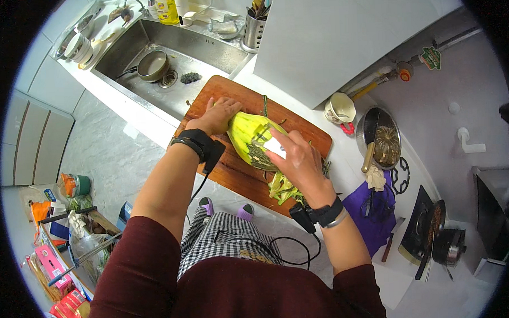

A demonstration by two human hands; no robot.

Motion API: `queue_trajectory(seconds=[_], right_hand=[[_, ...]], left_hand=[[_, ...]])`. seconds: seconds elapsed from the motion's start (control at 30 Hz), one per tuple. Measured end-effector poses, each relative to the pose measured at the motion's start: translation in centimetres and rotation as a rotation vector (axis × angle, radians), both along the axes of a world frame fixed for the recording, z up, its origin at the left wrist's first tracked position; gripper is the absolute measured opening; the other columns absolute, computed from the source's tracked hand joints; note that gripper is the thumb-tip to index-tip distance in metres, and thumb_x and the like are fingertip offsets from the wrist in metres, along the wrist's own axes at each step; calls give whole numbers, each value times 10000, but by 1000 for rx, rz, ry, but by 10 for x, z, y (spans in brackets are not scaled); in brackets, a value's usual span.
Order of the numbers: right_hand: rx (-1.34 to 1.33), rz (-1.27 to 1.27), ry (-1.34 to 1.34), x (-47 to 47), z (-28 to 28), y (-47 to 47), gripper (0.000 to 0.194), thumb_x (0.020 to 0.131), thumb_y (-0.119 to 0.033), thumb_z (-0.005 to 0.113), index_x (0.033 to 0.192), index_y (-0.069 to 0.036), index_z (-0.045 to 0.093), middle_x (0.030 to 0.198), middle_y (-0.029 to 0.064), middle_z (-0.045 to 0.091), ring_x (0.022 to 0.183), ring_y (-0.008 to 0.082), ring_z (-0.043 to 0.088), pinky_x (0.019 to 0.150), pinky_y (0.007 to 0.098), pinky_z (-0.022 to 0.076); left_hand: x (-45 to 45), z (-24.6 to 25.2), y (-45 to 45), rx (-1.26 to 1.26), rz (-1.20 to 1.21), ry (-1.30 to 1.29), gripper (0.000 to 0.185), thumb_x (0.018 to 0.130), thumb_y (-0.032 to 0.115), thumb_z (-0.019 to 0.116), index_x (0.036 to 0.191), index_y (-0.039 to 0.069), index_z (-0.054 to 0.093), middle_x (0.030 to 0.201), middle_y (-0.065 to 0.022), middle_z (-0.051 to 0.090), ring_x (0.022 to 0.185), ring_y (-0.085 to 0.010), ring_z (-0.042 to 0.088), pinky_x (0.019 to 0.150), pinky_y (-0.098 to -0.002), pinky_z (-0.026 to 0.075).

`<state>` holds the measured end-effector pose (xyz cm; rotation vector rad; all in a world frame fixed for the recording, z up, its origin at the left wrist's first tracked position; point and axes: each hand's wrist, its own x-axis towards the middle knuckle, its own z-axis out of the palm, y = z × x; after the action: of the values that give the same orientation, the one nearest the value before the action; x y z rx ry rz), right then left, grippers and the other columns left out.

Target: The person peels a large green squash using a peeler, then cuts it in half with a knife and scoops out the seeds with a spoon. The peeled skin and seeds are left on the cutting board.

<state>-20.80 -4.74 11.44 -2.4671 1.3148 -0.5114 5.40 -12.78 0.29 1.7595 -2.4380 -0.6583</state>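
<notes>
A partly peeled squash (pixel 247 132) lies on a wooden cutting board (pixel 214 158), bright yellow-green over most of its length with dark speckled rind left at the near end. My left hand (pixel 219 116) rests on its far-left end, fingers spread over it. In my right hand (pixel 298 161) is a white-handled peeler (pixel 275 147), its blade against the squash near the dark rind. Peelings (pixel 282 188) are heaped beside the squash at the board's near edge, partly under my right hand. A dark green strip of rind (pixel 265 106) lies beyond the squash.
A steel sink (pixel 121 86) with a small pan (pixel 153 66) adjoins the board's far-left side. To the right are a cup (pixel 339 107), a metal bowl with a squash piece and a cleaver (pixel 369 157), a purple cloth (pixel 366 226), a knife (pixel 388 247) and a stove (pixel 414 223).
</notes>
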Motion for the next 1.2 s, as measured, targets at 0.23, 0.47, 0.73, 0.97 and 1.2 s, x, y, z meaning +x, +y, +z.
queue_trajectory(seconds=[0.23, 0.47, 0.73, 0.97, 1.2], right_hand=[[-52, -40, -104, -27, -10, 23, 501, 795, -171, 825, 1258, -55, 670, 921, 126, 633, 805, 315, 664, 682, 413, 543], [1, -221, 56, -101, -33, 80, 540, 755, -147, 853, 1260, -76, 675, 941, 120, 648, 802, 300, 666, 689, 398, 548], [-31, -163, -140, -61, -15, 63, 537, 767, -205, 855, 1267, -126, 675, 911, 80, 633, 776, 266, 660, 670, 374, 552], [-68, -20, 194, 28, 1, 7, 499, 830, -250, 794, 1270, -96, 616, 950, 127, 607, 802, 330, 698, 648, 429, 589], [-225, -9, 108, -18, -19, 38, 573, 769, -229, 840, 1300, -141, 643, 919, 81, 600, 798, 287, 690, 651, 377, 582]], left_hand=[[-15, -1, -3, 65, -52, -1, 568, 819, 17, 672, 1329, 232, 546, 1423, -7, 505, 1429, -283, 363, 1159, -692, 201], [-16, 2, -7, 96, -76, -24, 572, 815, 16, 677, 1325, 242, 548, 1420, -10, 507, 1434, -287, 358, 1158, -691, 203], [-22, 6, -20, 124, -70, -95, 624, 821, 18, 682, 1384, 241, 533, 1472, -42, 480, 1425, -311, 370, 1132, -636, 283], [-22, 6, -26, 178, -81, -133, 738, 788, 6, 726, 1441, 260, 495, 1498, -17, 457, 1450, -277, 337, 1146, -662, 271], [-20, 4, -21, 114, -70, -134, 612, 828, 25, 671, 1388, 227, 526, 1501, -57, 460, 1425, -328, 373, 1129, -618, 302]])
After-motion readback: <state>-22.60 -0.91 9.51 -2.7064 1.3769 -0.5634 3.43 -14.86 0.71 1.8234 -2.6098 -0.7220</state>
